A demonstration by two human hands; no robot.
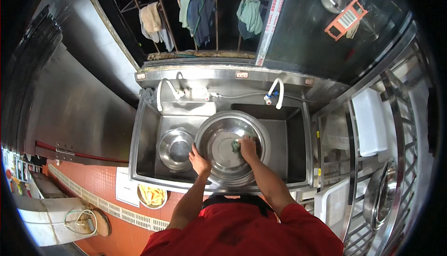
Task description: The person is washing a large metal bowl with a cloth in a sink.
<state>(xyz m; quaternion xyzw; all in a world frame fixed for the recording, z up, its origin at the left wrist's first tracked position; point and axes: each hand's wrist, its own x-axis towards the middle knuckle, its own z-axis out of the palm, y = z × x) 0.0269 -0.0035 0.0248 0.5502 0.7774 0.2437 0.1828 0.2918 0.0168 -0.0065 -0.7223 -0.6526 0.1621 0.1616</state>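
Observation:
A large round stainless steel basin (223, 172) sits across the divider of a double-bowl steel sink (297, 144). My left hand (200, 162) holds the basin at its left rim, fingers pointing up along the edge. Inside the basin, my right hand (248, 148) is closed around a green scouring pad (236, 146), which touches the inner surface near the bottom. Several rim lines show at the basin's near side; whether other basins are stacked under it I cannot tell. A smaller steel bowl (176, 149) lies in the left sink bowl, close to my left hand.
White curved faucets stand behind the left (160, 93) and right (280, 93) bowls. Steel wool (148, 95) lies at the back left corner. To the right, a metal rack (352, 165) holds white plastic bins (370, 121). A bowl of yellow pieces (152, 196) is below the sink's front left edge.

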